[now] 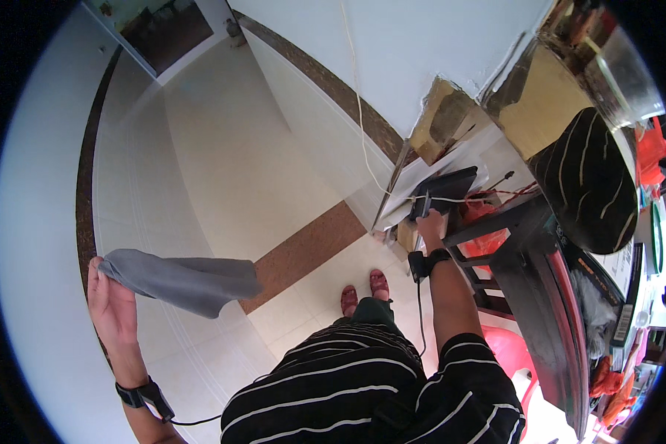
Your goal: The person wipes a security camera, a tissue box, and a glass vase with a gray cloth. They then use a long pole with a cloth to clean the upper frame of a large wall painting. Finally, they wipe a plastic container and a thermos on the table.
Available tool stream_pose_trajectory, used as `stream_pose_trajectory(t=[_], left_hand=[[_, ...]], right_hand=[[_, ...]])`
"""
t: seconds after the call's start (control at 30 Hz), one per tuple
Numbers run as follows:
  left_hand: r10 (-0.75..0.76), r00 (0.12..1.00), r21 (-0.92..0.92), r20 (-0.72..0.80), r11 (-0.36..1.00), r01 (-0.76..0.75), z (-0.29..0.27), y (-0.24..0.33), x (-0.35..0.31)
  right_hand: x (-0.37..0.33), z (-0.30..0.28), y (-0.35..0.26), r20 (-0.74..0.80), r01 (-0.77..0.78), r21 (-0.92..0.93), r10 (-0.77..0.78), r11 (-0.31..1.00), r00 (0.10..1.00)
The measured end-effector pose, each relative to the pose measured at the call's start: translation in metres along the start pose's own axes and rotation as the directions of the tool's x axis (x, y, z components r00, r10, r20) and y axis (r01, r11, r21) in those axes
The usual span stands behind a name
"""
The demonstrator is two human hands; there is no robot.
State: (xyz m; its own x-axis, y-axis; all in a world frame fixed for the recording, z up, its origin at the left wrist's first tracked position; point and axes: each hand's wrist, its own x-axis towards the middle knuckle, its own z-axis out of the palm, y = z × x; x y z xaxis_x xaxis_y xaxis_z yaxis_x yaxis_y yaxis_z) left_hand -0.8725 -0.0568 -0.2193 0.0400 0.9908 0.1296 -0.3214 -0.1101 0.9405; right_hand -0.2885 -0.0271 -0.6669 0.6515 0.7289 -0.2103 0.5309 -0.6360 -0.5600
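Note:
My left hand [112, 300] is out at the far left, its fingers pinching one end of a grey cloth [181, 280]. The cloth stretches off to the right of the fingers in a loose fold, over the tiled floor. At the right, my right hand [430, 223] reaches to a flat black panel-like object [451, 189] low by the wall. Its fingers are closed around a small dark piece in front of that object, whose kind I cannot make out. A thin white cable [364, 140] hangs down the wall and passes just above this hand.
A dark wooden chair or table frame [522, 244] stands beside my right forearm, with a red plastic bag [483, 238] behind it. A red stool [510, 351] is underneath. Cluttered goods [618, 325] fill the far right. A brown tile strip [307, 251] crosses the floor.

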Motion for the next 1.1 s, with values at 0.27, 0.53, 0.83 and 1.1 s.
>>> stream_pose_trajectory(t=[0.27, 0.53, 0.83, 1.1], left_hand=[[-0.040, 0.995, 0.004, -0.087, 0.999, 0.040, 0.009, -0.017, 0.001], [-0.032, 0.998, 0.064, -0.055, 0.997, 0.035, 0.022, -0.022, 0.006], [-0.020, 0.999, 0.055, -0.040, 0.998, 0.022, 0.026, -0.032, 0.012], [-0.041, 0.996, 0.092, -0.074, 0.995, 0.047, 0.030, -0.033, 0.007]], right_hand=[[-0.005, 0.000, -0.005, 0.081, 0.363, -0.336, -0.357, 0.869, 0.931], [-0.102, -0.038, 0.028, 0.285, 0.482, -0.090, -0.441, 0.872, 0.851], [-0.071, -0.058, 0.127, -0.073, 0.107, -0.270, -0.131, 0.957, 0.989], [0.017, -0.075, 0.142, -0.318, 0.114, -0.327, -0.222, 0.938, 0.922]])
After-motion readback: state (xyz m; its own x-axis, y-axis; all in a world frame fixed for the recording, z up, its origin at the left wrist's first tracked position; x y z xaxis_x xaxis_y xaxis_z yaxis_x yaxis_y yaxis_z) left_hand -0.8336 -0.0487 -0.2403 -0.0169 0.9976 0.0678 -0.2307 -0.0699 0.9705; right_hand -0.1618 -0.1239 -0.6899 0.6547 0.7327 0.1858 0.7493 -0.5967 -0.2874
